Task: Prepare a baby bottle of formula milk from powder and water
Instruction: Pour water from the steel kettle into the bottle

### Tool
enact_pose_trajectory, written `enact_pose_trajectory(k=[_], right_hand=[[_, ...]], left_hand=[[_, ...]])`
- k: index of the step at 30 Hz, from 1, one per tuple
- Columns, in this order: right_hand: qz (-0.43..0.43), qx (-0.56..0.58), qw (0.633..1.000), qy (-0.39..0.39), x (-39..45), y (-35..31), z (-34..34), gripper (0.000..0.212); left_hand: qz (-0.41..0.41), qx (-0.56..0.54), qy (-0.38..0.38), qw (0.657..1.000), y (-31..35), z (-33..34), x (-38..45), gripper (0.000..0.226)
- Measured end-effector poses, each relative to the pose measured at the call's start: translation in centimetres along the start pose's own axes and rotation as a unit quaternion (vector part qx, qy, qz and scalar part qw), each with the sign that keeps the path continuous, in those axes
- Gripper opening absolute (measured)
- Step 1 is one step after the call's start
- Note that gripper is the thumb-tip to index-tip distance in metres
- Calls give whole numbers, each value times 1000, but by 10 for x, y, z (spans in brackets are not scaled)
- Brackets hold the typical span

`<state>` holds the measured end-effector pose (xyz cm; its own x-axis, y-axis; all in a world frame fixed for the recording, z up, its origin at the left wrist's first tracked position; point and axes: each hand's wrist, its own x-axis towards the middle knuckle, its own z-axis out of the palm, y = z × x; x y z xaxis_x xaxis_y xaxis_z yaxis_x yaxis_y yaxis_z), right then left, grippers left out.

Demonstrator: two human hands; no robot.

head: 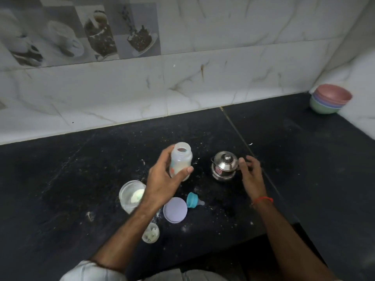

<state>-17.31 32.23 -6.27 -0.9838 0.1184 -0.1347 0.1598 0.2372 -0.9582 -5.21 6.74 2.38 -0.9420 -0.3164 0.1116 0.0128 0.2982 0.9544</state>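
My left hand [162,180] grips an open baby bottle [181,159] with white powder or milk in its lower part, standing upright on the black counter [81,179]. My right hand [250,171] touches the right side of a small lidded steel pot [224,166], fingers loosely curled at its handle. A clear powder container [130,194] with a scoop inside stands by my left wrist. Its lilac lid [175,209] lies flat nearby. The blue teat ring with nipple [193,200] lies on its side between the lid and the pot.
A clear bottle cap [150,233] lies near the counter's front. Stacked pastel bowls [329,99] sit in the far right corner. A marble-tiled wall [182,82] backs the counter. Powder specks dot the surface. The counter's front edge steps back at the right.
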Motion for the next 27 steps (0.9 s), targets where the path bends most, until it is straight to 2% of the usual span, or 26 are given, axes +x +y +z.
enact_pose_trajectory(k=[2, 5, 12, 16, 17, 18, 21, 22, 24, 27], right_hand=[[14, 4, 998, -53, 5, 6, -1, 38], [-8, -2, 997, -71, 9, 12, 0, 8], [3, 74, 992, -104, 20, 20, -5, 20], [8, 149, 983, -108, 15, 14, -6, 61], [12, 172, 979, -107, 13, 8, -7, 64], [17, 193, 976, -102, 13, 1, -8, 62], [23, 263, 962, -71, 15, -24, -13, 29], [23, 282, 957, -58, 17, -34, -15, 24], [17, 312, 949, -44, 19, -55, -20, 24], [-20, 304, 951, -62, 10, -86, -27, 22]], left_hand=[[-8, 4, -21, 1000, -8, 17, 4, 66], [-18, 3, -38, 999, -16, 33, 3, 65], [-36, 9, -41, 998, -24, 38, 5, 67], [-49, 27, -34, 998, -24, 39, 5, 68], [-51, 32, -36, 998, -24, 39, 5, 69], [-52, 38, -36, 997, -24, 40, 4, 68], [-50, 52, -35, 997, -23, 42, 1, 67], [-45, 53, -34, 997, -24, 43, 0, 67], [-42, 54, -39, 997, -23, 47, -2, 65], [-36, 51, -48, 997, -22, 54, -5, 64]])
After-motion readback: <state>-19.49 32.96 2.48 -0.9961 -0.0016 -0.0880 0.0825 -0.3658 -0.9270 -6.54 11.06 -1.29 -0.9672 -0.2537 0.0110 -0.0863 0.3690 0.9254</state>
